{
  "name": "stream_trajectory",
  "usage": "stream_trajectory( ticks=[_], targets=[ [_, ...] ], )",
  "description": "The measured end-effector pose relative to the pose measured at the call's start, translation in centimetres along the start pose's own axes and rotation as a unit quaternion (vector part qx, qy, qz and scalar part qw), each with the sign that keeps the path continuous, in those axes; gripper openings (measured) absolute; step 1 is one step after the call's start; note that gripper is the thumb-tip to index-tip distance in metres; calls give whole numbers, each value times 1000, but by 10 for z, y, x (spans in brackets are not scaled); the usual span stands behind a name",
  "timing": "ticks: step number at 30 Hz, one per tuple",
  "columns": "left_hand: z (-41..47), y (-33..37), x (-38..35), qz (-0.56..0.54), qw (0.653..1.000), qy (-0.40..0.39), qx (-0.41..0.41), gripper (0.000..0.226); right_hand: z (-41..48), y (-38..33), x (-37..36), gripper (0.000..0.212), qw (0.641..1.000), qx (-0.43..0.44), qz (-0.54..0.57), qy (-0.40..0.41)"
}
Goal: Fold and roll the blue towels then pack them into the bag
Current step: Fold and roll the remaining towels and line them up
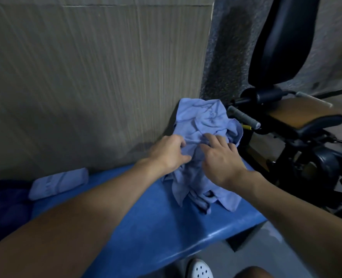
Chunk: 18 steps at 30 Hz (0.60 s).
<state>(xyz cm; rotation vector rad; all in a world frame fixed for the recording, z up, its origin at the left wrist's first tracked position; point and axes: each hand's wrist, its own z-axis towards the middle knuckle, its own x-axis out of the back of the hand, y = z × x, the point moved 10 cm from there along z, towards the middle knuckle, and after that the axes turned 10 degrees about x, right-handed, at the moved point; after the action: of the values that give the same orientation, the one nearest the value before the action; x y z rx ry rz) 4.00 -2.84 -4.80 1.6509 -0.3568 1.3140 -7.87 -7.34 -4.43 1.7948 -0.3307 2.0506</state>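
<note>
A crumpled heap of light blue towels (201, 117) lies at the right end of a blue bench (146, 217), leaning against the wall. My left hand (169, 154) pinches a fold of the cloth on the heap's left side. On the heap's middle sits my right hand (220, 157), fingers curled into the fabric. A rolled blue towel (58, 183) rests on the bench at the left. A dark blue shape (3, 205), perhaps the bag, sits at the far left; I cannot tell for sure.
A cardboard sheet (85, 77) stands against the wall behind the bench. Black exercise equipment with a tan padded seat (298, 115) and grey handle (244, 117) crowds the right side, close to the towels. A white perforated shoe (200, 269) shows below on the grey floor.
</note>
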Motion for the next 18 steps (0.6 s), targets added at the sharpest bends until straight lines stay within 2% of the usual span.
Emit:
stream_trajectory(
  ticks=[3,7,9,13,14,16,18],
  targets=[
    [-1,2,0,18,1000,6,4,12,3,0,0,40,1000,-4,3,-8],
    [-7,5,9,15,999,30,16,16,9,2,8,27,998,-7,70,3],
    [-10,7,18,-32,998,48,15,13,11,1,22,14,993,-5,111,33],
    [-19,18,39,-132,989,67,20,6,14,-3,64,10,974,19,182,131],
    [-21,21,41,-163,985,55,23,14,13,-7,77,11,965,30,207,159],
    [-25,29,44,-241,970,24,22,27,8,-16,104,28,952,50,226,202],
    [-26,35,51,-272,962,35,15,28,1,-31,134,41,945,78,218,232]
  ],
)
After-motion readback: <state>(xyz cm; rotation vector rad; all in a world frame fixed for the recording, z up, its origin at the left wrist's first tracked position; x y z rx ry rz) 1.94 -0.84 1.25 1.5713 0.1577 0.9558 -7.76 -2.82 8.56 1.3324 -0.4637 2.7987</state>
